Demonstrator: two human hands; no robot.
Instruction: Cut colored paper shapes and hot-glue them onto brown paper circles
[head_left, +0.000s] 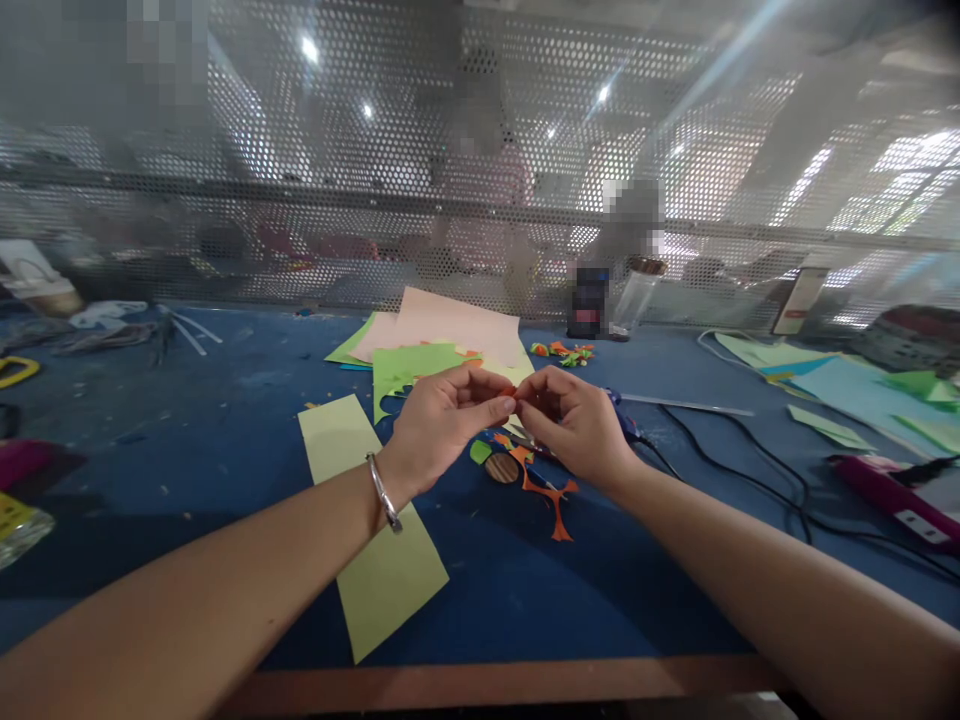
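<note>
Between the fingertips of both hands is a small orange piece (pixel 509 391), mostly covered by the fingers; it looks like paper. My left hand (pixel 454 415), with a silver bangle at the wrist, pinches it from the left. From the right, my right hand (pixel 574 420) pinches it too, fingers curled. Just below the hands lie a round wood-grained disc (pixel 502 468), a small green paper piece (pixel 481 453) and orange paper offcuts (pixel 553 495). Under my left forearm lies a pale yellow-green paper strip (pixel 394 590). A cut green sheet (pixel 390 370) sits behind my left hand.
Pink paper sheets (pixel 457 325) lie at the back, beside small orange and green scraps (pixel 576 355). A clear bottle (pixel 636 298) stands before the perforated metal screen (pixel 337 150). Black cables (pixel 772 465) run right towards a magenta power strip (pixel 892 500). Blue paper (pixel 847 390) lies far right.
</note>
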